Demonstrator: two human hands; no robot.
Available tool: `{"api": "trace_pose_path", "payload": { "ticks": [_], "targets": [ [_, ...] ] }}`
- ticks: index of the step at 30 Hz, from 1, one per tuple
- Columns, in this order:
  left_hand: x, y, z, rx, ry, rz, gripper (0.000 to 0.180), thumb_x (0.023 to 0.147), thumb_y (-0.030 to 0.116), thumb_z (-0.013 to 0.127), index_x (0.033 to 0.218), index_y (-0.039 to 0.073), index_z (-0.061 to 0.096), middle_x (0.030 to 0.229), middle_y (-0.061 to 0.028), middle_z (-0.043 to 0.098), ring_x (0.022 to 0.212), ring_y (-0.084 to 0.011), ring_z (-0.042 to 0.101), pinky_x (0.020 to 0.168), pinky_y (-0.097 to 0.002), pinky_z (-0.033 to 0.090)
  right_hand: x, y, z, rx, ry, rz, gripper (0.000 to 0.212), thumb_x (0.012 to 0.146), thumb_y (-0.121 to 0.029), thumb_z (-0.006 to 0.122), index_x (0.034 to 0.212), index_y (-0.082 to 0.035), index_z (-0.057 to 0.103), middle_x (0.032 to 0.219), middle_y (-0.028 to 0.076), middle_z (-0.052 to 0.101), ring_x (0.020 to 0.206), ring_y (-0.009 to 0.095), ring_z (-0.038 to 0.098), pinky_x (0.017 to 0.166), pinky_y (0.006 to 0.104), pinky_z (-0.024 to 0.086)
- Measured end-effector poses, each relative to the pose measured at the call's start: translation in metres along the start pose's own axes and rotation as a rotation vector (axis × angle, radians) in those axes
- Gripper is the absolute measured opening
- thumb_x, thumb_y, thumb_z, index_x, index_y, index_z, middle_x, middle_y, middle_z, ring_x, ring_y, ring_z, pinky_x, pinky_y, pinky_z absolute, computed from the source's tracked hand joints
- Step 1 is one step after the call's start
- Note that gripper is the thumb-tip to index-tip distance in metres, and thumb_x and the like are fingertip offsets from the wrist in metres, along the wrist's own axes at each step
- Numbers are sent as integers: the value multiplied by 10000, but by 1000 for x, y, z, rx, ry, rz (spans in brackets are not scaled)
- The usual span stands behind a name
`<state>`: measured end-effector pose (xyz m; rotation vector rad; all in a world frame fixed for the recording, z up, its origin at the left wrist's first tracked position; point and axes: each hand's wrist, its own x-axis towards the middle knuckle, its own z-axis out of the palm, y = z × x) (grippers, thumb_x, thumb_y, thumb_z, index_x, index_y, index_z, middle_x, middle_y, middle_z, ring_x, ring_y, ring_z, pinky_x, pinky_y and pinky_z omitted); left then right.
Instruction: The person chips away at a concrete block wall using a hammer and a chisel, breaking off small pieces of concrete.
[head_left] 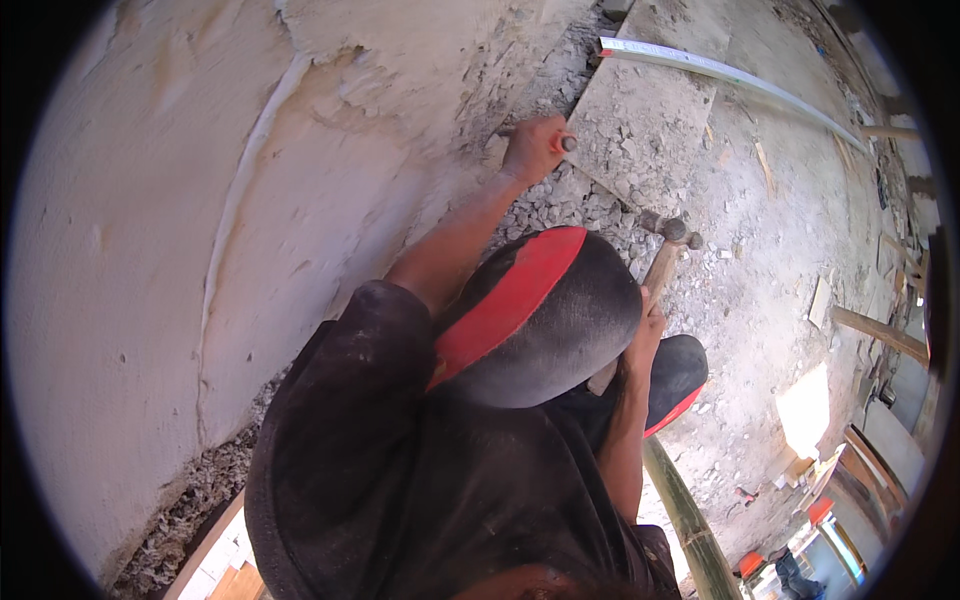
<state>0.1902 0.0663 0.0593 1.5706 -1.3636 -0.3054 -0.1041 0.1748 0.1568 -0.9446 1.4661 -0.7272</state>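
At the foot of the wall, my left hand [538,150] is closed around a metal chisel [569,144]. The chisel's blunt end sticks out on the right of my fist, and its other end points at the crumbled wall base. My right hand [645,330] grips the wooden handle of a hammer [675,230] beside my bent knee. The hammer's head is raised to the right of the chisel and apart from it. Broken grey rubble [580,200] lies below and around my left hand.
A rough plastered wall [260,200] rises on the left. Ahead lies a flat slab [650,105], with a long pale metal straightedge [730,72] across it. A bamboo pole [690,520] is near my right side. Wood pieces [880,335] and a person [795,575] appear at far right.
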Motion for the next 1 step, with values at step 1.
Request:
{"api": "trace_pose_path", "payload": {
  "ticks": [1],
  "targets": [
    [-1, 5, 1, 4, -57, 7, 249, 708, 132, 786, 791, 41, 570, 759, -157, 652, 793, -337, 674, 661, -442, 508, 1, 4, 1, 13, -13, 14, 381, 997, -409, 526, 795, -91, 467, 597, 8, 455, 458, 105, 440, 403, 258, 352]
  ]
}}
